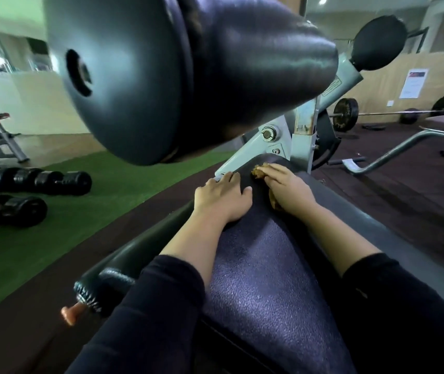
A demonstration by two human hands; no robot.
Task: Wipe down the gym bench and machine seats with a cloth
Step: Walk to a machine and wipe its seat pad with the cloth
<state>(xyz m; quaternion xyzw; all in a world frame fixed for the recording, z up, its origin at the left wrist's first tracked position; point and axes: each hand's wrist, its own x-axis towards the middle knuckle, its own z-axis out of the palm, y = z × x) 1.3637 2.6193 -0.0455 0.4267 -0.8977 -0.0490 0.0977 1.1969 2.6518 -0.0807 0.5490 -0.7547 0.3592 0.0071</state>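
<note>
Head view, my inventory. Dark textured vinyl bench pad (264,265): runs from 6 o'clock toward centre. Left hand (222,195): fingers straight, spread flat on the pad, holding nothing. Right hand (287,188): at 3 o'clock of the left, fingers pressing a crumpled tan cloth (260,171) onto the pad's far end. Large black padded roller (177,76): overhead at 12 o'clock. Black dumbbells (34,182): on green turf (113,201), 9 o'clock.

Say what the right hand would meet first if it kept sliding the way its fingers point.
Probably the grey machine frame at the pad's far end; the right hand, pressing the cloth, is already close, though depth is unclear.
</note>
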